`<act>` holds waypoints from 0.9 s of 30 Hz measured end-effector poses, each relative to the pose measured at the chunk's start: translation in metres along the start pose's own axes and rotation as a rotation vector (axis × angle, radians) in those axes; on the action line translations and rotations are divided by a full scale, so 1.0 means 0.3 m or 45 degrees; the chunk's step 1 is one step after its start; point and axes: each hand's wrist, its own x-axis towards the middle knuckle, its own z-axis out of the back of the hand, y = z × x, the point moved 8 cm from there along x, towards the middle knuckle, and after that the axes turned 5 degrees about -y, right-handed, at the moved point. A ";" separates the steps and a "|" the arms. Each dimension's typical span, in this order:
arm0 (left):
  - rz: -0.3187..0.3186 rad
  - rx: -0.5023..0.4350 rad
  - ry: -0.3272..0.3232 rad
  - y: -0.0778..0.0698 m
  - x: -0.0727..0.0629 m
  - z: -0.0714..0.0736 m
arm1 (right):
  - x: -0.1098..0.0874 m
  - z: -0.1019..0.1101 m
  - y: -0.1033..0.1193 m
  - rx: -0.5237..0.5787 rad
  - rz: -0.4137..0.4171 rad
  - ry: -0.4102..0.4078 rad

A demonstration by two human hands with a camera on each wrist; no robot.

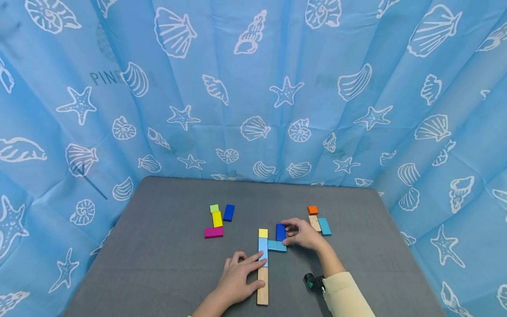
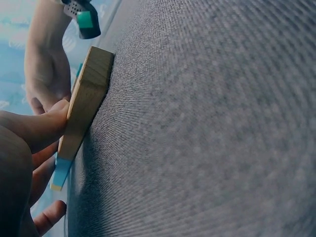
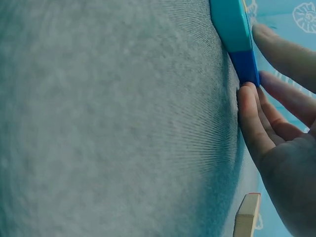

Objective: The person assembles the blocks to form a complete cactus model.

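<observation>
A line of blocks runs away from me: a natural wood block [image 1: 262,296], a light blue block [image 1: 263,259] and a small yellow block [image 1: 263,233] at the far end. My left hand [image 1: 236,279] rests on this line, thumb at the wood block and fingers spread across the light blue one. A teal block [image 1: 276,246] extends rightward from the light blue block. Beyond its right part lies a dark blue block [image 1: 280,232]. My right hand [image 1: 304,235] touches the dark blue block's end and side with its fingertips, its thumb at the teal block's right end.
Left back on the grey table [image 1: 166,255] lie a lime block [image 1: 214,208], a yellow block [image 1: 217,219], a magenta block [image 1: 214,232] and another blue block [image 1: 229,212]. Right back are an orange block [image 1: 312,210], a wood block [image 1: 314,223] and a teal block [image 1: 325,226].
</observation>
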 end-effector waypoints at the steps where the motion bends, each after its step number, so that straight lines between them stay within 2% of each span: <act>1: -0.002 0.000 -0.002 0.001 0.000 -0.002 | 0.000 -0.001 -0.001 0.001 0.004 0.005; 6: -0.005 0.006 0.000 0.000 -0.005 0.000 | -0.004 0.010 0.005 -0.038 0.042 -0.054; 9: -0.006 0.005 -0.003 -0.003 -0.004 0.003 | -0.022 0.015 0.026 -0.096 0.100 -0.085; 14: -0.019 0.010 -0.010 -0.003 -0.002 0.004 | -0.065 -0.010 0.060 -0.225 0.210 -0.017; 18: -0.028 0.026 -0.015 0.001 -0.003 0.003 | -0.076 -0.021 0.061 -0.285 0.199 -0.026; 22: -0.031 0.032 -0.011 0.003 -0.002 0.002 | -0.077 -0.019 0.058 -0.282 0.172 -0.063; 27: -0.031 0.028 -0.005 -0.001 -0.002 0.001 | -0.083 -0.010 0.058 -0.247 0.180 -0.051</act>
